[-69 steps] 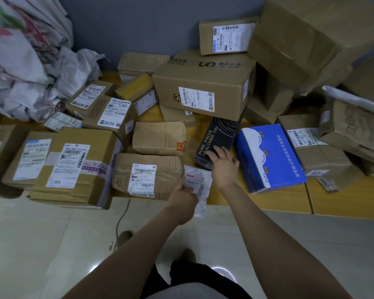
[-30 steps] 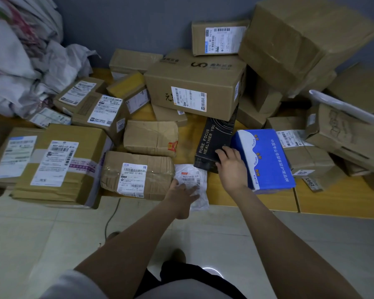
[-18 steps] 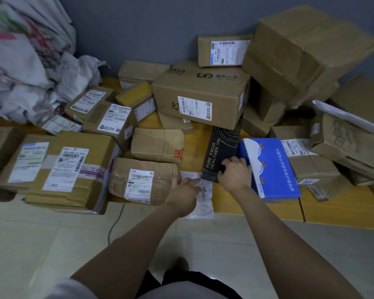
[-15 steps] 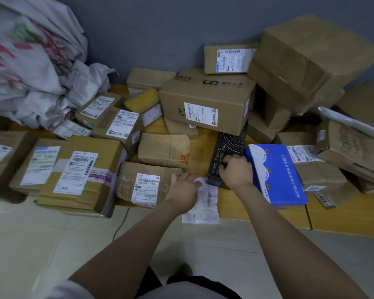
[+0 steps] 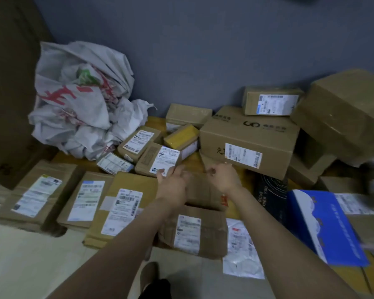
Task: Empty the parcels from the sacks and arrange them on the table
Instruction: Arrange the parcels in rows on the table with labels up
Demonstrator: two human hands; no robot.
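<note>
The person's left hand (image 5: 173,182) and right hand (image 5: 225,178) hover side by side above the crumpled brown parcel (image 5: 203,193) in the middle of the surface (image 5: 154,121). Both hands show loosely curled fingers and, as far as the blur allows, grip nothing. The parcel lies directly below and between the hands, with its long axis running left to right, so neither hand is nearer. The labelled box (image 5: 158,161) sits just beyond the left fingertips. The large carton (image 5: 246,139) sits just beyond the right. The emptied sacks (image 5: 80,100) lie well apart, rear left.
</note>
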